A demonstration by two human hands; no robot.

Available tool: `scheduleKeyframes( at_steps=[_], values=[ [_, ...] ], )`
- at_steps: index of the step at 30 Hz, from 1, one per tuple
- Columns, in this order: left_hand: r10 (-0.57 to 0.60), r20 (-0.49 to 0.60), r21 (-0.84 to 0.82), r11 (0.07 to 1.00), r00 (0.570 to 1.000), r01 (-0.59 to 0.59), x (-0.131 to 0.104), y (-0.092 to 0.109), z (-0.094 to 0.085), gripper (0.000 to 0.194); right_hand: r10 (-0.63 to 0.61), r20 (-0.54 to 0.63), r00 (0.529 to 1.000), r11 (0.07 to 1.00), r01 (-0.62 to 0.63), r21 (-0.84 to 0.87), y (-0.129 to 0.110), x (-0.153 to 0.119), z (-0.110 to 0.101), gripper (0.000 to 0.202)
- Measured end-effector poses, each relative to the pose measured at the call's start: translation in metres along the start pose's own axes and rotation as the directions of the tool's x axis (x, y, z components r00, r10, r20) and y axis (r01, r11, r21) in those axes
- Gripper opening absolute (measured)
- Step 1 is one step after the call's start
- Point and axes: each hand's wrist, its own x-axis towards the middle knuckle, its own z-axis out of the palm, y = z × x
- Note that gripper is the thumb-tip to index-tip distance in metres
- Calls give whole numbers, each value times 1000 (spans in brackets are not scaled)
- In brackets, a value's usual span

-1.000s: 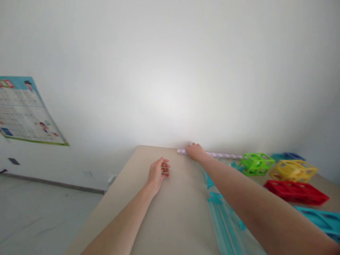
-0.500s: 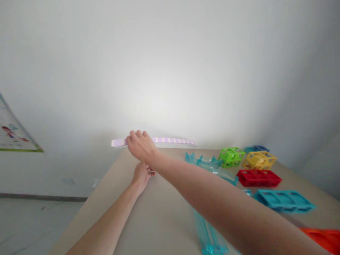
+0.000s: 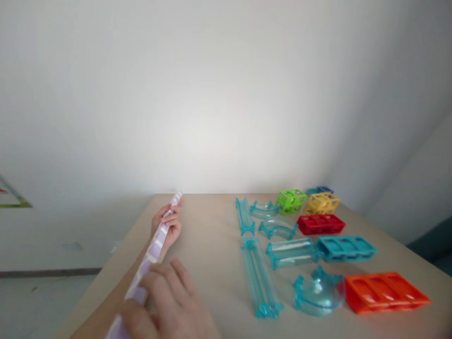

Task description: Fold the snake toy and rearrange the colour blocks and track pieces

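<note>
A long, narrow strip (image 3: pixel 155 248) in lavender with pale cross bands slants from the bottom edge up toward the far left of the table. My left hand (image 3: pixel 171 229) is closed around its far part, with fingers wrapped over it and a short end sticking out beyond. Close to the camera, my right hand (image 3: pixel 173 301) grips the near part between thumb and fingers; it is blurred. The strip looks nearly straight between both hands and is held above the tabletop.
Right of my hands on the table (image 3: pixel 212 263) lie clear teal track pieces (image 3: pixel 261 280), straight and curved. Farther right stand open plastic blocks: green (image 3: pixel 291 201), yellow (image 3: pixel 322 203), red (image 3: pixel 320 224), teal (image 3: pixel 346 248) and orange (image 3: pixel 386 292). A wall (image 3: pixel 212 117) rises behind.
The strip has swung from lying crosswise at the far edge to pointing toward me. My right hand came back nearer the camera; my left hand now grips the strip. The view shifted slightly.
</note>
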Motion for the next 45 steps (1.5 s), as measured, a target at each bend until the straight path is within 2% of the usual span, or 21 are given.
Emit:
scheduleKeyframes(
  at_steps=[1,3,6,8,11,14,17,20,24,26,28,29,31,33,35,37,38,39,40,42,45],
  values=[
    [-19,-23,21,1000,1000,19,2,0,0,35,49,-93,994,999,-50,-7,10,-16,-8,18],
    [-57,-78,79,995,995,63,7,-2,0,35,185,-165,969,973,-203,-105,32,-45,-32,20],
    [-88,-112,132,986,990,103,10,-5,-1,34,131,73,989,928,-96,-361,64,-76,-75,41],
    [-99,-113,136,984,989,114,11,-5,-2,34,169,138,976,879,-86,-468,79,-88,-99,48],
    [-88,-112,128,986,990,102,10,-5,-3,35,184,196,963,853,-57,-519,94,-95,-122,44],
    [-77,-110,137,986,991,92,10,-5,-3,38,288,167,943,793,-137,-594,110,-93,-139,45],
    [-67,-118,148,985,991,84,11,-6,-3,39,434,144,889,700,-232,-676,131,-87,-153,50],
    [-72,-125,162,982,989,93,11,-5,-4,40,513,140,847,629,-259,-733,155,-84,-170,49],
    [-75,-117,177,980,990,95,12,-4,-6,39,527,45,849,524,-283,-803,196,-101,-214,50],
    [-71,-122,181,979,990,93,12,-4,-6,39,544,71,836,526,-274,-805,221,-117,-243,49],
    [-71,-136,186,978,988,96,13,-5,-5,38,572,119,812,566,-286,-773,241,-131,-267,48],
    [-70,-145,190,977,987,97,13,-6,-5,37,592,125,796,581,-313,-751,246,-134,-275,48],
    [-66,-162,200,975,985,98,15,-6,-5,36,591,59,805,595,-386,-705,240,-132,-279,48],
    [-67,-175,210,972,982,104,17,-7,-7,34,546,-56,836,641,-460,-615,211,-120,-265,45],
    [-85,-180,219,968,980,124,19,-7,-9,35,491,-166,855,750,-512,-419,163,-104,-231,37],
    [-106,-169,228,963,980,144,20,-8,-11,39,483,-112,868,850,-496,-179,109,-90,-180,30],
    [-114,-157,231,962,981,149,19,-9,-11,41,499,-64,864,863,-502,-54,85,-83,-151,29],
    [-117,-143,232,961,983,148,19,-10,-11,43,524,-4,852,850,-523,68,64,-78,-121,35],
    [-115,-131,233,962,985,143,17,-11,-11,46,567,56,821,805,-568,175,46,-72,-92,49],
    [-102,-119,232,964,988,127,14,-14,-9,49,658,181,731,661,-676,326,24,-59,-40,70],
    [-74,-110,212,973,991,96,8,-17,-5,49,703,394,592,410,-790,455,14,-41,12,59]
  ],
)
